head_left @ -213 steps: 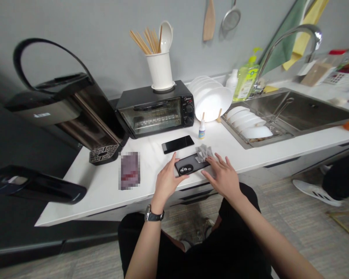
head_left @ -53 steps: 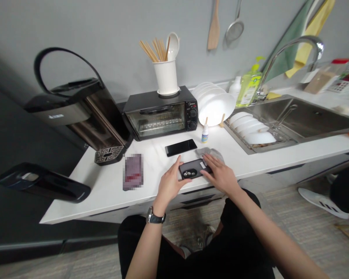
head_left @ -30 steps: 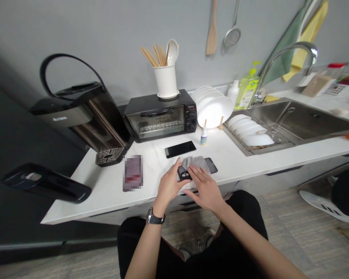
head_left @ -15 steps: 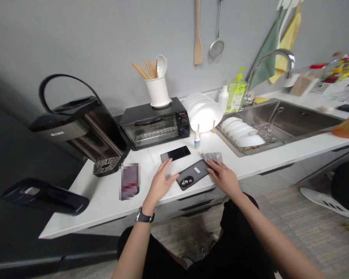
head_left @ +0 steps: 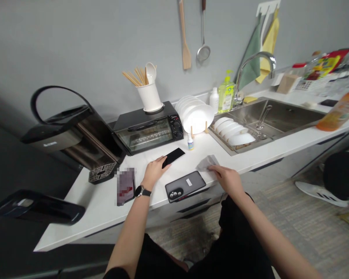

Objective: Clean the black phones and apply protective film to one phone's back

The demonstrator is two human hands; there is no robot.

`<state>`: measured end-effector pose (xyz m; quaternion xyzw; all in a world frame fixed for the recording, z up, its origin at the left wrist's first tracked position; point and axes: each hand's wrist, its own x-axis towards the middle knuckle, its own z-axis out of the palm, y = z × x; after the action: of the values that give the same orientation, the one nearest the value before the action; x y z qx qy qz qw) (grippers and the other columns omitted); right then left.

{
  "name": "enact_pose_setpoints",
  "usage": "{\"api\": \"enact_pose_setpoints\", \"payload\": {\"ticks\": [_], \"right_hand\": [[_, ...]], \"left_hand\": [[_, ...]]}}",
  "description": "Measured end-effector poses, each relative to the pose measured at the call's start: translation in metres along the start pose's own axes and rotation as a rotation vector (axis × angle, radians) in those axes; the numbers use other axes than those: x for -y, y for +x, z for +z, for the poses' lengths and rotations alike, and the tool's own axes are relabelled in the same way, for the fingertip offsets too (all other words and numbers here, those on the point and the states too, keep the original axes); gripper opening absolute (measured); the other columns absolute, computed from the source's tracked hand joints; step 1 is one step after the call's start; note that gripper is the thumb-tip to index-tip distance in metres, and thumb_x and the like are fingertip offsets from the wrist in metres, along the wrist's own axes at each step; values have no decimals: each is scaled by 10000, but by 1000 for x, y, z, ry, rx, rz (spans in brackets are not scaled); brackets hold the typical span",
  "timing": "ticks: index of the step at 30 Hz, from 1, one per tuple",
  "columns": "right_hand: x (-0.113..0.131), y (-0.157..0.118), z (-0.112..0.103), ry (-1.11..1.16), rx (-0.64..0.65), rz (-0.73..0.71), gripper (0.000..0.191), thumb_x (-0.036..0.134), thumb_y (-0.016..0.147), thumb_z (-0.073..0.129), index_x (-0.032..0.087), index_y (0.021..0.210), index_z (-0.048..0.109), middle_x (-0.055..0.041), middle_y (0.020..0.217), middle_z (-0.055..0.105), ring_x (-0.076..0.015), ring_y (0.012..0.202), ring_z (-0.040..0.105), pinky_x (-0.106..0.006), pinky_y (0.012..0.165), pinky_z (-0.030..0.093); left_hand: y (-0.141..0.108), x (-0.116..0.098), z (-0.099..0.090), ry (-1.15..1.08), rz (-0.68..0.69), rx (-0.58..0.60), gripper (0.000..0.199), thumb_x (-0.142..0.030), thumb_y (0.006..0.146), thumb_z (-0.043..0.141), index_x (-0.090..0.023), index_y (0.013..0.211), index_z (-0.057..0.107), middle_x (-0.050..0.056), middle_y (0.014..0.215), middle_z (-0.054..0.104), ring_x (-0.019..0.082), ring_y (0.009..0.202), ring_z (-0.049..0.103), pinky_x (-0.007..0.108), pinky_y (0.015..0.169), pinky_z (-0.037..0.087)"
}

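Observation:
My left hand [head_left: 155, 170] grips the left end of a black smartphone [head_left: 175, 155], which lies flat with its dark screen up, thumb on the near side and fingers on the far side. My right hand [head_left: 227, 179] pinches the near corner of a small grey cloth [head_left: 206, 163] lying on the counter. Between the hands, close to the front edge, is a dark grey phone case [head_left: 187, 185] with camera rings and a small white label; whether a phone sits inside I cannot tell. A small white bottle [head_left: 190, 142] stands behind the cloth.
A toaster oven [head_left: 148, 131] is at the back, with a black appliance [head_left: 75, 135] left of it. A blurred-out phone-like object [head_left: 125, 186] lies left of my wrist. Plates [head_left: 198, 118], a sink [head_left: 291, 112] and an orange bottle [head_left: 339, 112] are rightward. Someone's shoe [head_left: 320, 193] shows below.
My left hand has left the phone case and taken hold of the black smartphone. My right hand has moved off the case's right end and pinched the grey cloth. The view has shifted right.

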<state>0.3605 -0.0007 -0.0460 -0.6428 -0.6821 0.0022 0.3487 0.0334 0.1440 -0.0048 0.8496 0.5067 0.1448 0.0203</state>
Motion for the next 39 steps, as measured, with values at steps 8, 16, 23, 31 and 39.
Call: {"api": "enact_pose_setpoints", "payload": {"ticks": [8,16,23,31,39], "right_hand": [[78,-13,-4,34,163,-411,390,226,1066,442,248,1377,678,-92,1128,723,-215,1001,692,-300,809,561],[90,58,56,176,327,-154,310,270,1023,583,267,1284,751,-79,1085,725,-227,1047,669,-302,930,520],[81,100,70,433,208,-4,643,535,1104,223,182,1112,759,-102,1056,765,-262,1039,687,-369,945,537],[35,58,26,407,312,85,638,721,1011,392,205,944,761,-44,818,746,-244,799,689,-322,757,494],[38,49,32,37,296,38,358,522,1022,536,221,1001,730,-88,979,781,-253,878,713,-301,727,423]], "left_hand": [[-4,-7,-12,10,-111,-64,367,-341,1063,490,-241,1368,669,120,1070,808,273,938,765,327,856,525],[-61,-28,-34,-712,-229,-326,282,-464,962,629,-187,915,657,-24,728,639,142,672,579,219,624,413],[-86,-38,-36,-1217,-276,17,489,-606,862,734,-141,993,658,12,775,670,168,672,673,257,619,533],[-69,-49,-14,-1297,-218,384,621,-616,849,755,-138,1232,653,49,883,739,216,684,735,343,641,615],[-76,-54,-14,-440,-48,6,521,-418,914,745,-291,1400,609,66,1356,677,300,1231,657,468,1077,518]]}}
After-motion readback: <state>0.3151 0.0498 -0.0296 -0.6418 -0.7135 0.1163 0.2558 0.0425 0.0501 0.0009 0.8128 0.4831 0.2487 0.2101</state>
